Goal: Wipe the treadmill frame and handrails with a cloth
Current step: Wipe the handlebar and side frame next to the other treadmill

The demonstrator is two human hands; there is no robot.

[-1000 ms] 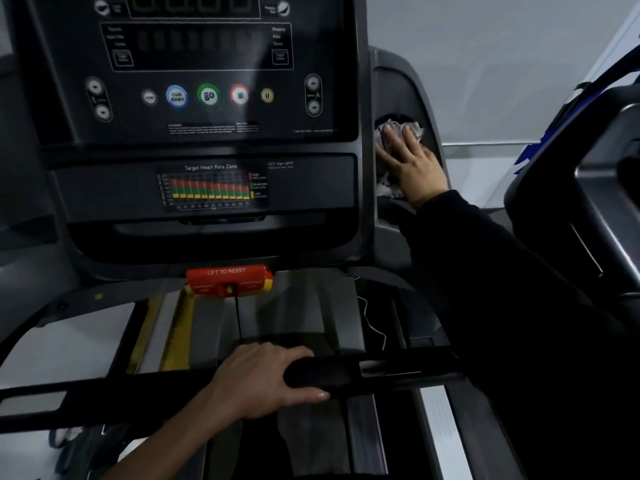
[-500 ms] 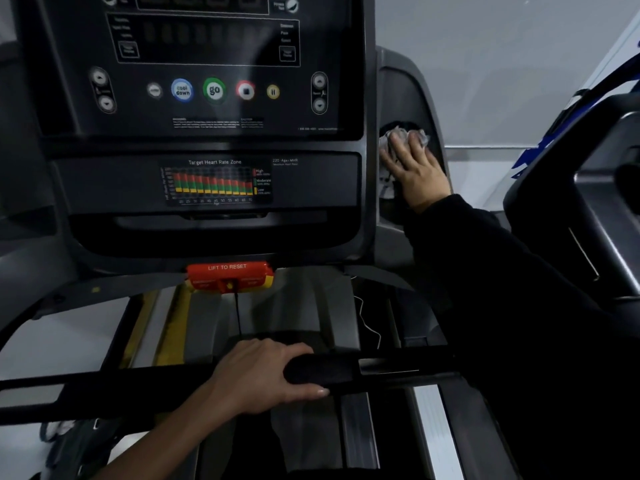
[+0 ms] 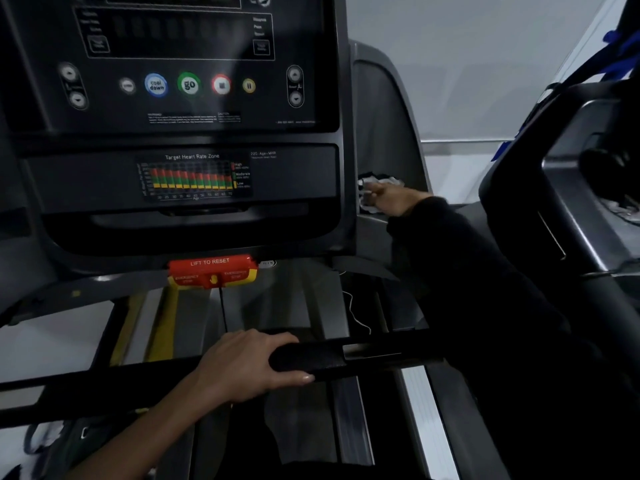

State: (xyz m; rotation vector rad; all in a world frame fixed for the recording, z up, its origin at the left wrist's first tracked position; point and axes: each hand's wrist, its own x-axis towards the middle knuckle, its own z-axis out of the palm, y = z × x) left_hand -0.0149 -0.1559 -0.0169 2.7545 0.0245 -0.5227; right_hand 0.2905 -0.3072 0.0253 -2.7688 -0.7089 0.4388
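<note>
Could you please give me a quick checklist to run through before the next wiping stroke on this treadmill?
1. The white crumpled cloth is pressed by the right hand against the grey frame upright: ok.
2. The left hand grips the black padded handrail bar for support: ok.
3. Both hands are away from the round green go button: ok.
4. The red-and-yellow emergency stop switch is unobstructed: ok.
5. Cloth clean enough: cannot tell, it is blurred.
6. Handrail bar already wiped: cannot tell.
</note>
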